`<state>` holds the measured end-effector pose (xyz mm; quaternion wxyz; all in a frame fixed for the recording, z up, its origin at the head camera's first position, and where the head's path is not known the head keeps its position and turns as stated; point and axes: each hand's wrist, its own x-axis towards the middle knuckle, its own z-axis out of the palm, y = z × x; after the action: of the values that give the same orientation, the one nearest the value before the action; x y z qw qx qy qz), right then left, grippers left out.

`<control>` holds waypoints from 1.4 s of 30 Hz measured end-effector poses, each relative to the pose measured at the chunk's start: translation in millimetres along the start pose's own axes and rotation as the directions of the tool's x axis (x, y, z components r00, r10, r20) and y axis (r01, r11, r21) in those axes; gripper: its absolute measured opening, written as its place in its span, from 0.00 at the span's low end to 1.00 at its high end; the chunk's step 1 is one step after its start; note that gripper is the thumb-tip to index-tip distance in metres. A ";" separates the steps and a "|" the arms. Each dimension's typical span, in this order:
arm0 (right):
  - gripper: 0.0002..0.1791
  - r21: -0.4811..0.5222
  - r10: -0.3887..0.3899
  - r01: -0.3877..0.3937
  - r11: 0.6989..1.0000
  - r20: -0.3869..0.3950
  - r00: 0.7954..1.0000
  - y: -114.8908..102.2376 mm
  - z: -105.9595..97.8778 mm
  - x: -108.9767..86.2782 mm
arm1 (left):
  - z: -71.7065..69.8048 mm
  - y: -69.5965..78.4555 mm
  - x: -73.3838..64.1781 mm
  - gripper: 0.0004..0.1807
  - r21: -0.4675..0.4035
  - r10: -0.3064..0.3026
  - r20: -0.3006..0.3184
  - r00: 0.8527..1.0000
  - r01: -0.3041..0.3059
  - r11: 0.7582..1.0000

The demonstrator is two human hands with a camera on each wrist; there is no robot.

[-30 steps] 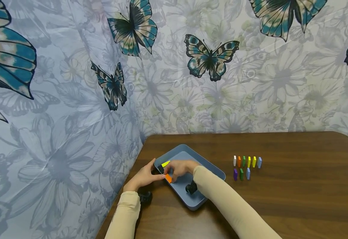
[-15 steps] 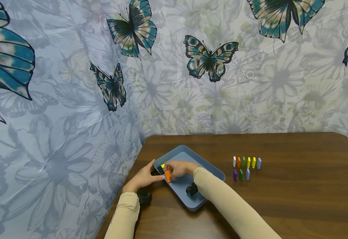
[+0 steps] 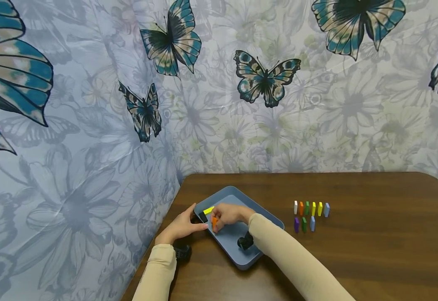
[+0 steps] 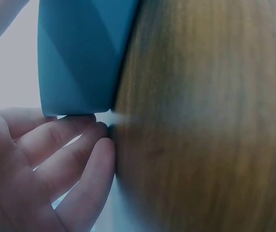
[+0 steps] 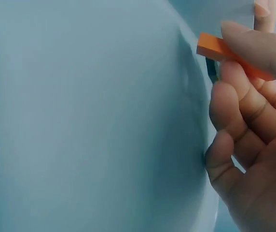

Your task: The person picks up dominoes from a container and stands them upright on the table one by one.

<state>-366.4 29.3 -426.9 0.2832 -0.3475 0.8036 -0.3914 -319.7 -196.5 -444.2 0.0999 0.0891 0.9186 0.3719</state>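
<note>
A small orange block is pinched between the thumb and fingers of my right hand, inside the blue-grey tray near its left side. My left hand grips the tray's left corner, its thumb at the rim and its fingers against the outer wall, as the left wrist view shows. A yellow block and a black block lie in that corner, just beyond the orange one. My right hand partly covers the orange block in the head view.
To the tray's right, small blocks stand upright in two rows on the wooden table. The back row includes a white block and an orange one; the front row has a purple block. A butterfly-patterned wall borders the table.
The orange block has tilted in my right hand and shifted slightly right, away from the tray's left rim. My left hand stays at the corner. The head view has tipped a little upward.
</note>
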 end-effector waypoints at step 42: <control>0.14 -0.027 -0.114 0.123 0.992 -0.610 0.784 33.5 -100.6 -268.2 | 5.0 1.2 3.4 0.63 0.001 -0.036 0.002 0.999 0.036 0.999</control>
<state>-290.5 297.2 -351.8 -0.0135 -0.2503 0.8257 -0.5053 -321.7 -191.5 -447.2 0.1073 0.0728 0.9202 0.3693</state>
